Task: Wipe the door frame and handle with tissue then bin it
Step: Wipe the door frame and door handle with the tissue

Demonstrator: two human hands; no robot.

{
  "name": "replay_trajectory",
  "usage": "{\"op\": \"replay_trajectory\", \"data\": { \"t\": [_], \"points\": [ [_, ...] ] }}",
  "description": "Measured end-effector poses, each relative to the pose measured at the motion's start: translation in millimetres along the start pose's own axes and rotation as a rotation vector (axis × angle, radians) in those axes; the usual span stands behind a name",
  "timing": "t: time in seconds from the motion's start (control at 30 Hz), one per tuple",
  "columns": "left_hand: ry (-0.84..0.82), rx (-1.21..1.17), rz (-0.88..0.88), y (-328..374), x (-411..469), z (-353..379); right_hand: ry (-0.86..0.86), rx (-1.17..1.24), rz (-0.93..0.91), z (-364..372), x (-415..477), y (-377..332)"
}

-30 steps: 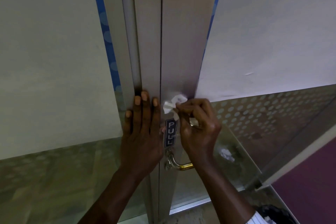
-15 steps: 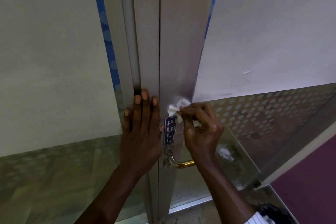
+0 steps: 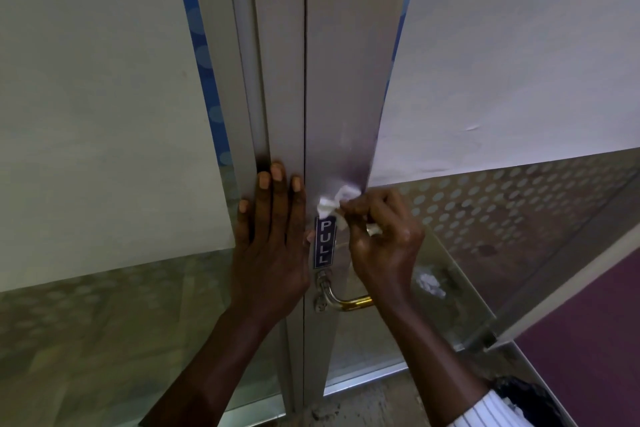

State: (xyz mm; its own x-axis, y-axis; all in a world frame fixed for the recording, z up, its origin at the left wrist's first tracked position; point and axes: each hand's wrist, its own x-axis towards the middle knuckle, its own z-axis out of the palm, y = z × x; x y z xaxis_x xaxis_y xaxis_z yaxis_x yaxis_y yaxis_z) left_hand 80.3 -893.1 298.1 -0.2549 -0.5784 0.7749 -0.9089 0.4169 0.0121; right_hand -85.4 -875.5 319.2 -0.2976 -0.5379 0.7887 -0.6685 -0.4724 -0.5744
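Observation:
A silver metal door frame point(image 3: 341, 73) runs up the middle of the view. My right hand point(image 3: 384, 236) pinches a crumpled white tissue point(image 3: 334, 203) and presses it on the frame, just above a blue PULL sticker point(image 3: 325, 242). My left hand point(image 3: 272, 236) lies flat with fingers spread on the neighbouring frame post, left of the seam. Below the sticker a brass and chrome handle point(image 3: 341, 298) sticks out to the right; my right wrist covers its far end.
Frosted glass panels with white film flank the frame, left point(image 3: 104, 97) and right point(image 3: 519, 62). The right pane's lower part carries a dotted pattern point(image 3: 502, 204). A purple surface point(image 3: 595, 333) shows at the lower right. Gritty floor point(image 3: 367, 402) lies at the door's foot.
The tissue in my right hand has slid slightly right and down along the frame. My left hand has stayed flat in place.

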Motion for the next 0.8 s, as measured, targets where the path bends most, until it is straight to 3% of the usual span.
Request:
{"op": "replay_trajectory", "data": {
  "t": [0.13,0.37,0.63,0.8],
  "points": [
    [0.006,0.010,0.004,1.1,0.2,0.9,-0.057,-0.006,0.119,-1.1,-27.9,12.3],
    [-0.010,0.003,-0.002,0.9,0.2,0.6,0.093,0.097,0.032,-13.1,41.3,-16.5],
    [0.003,-0.002,0.000,1.1,0.3,0.3,-0.071,-0.060,0.151,2.2,-39.5,23.3],
    [-0.003,-0.008,0.005,0.7,0.8,0.8,0.072,0.026,0.132,-7.4,5.3,-0.3]
  ]
}}
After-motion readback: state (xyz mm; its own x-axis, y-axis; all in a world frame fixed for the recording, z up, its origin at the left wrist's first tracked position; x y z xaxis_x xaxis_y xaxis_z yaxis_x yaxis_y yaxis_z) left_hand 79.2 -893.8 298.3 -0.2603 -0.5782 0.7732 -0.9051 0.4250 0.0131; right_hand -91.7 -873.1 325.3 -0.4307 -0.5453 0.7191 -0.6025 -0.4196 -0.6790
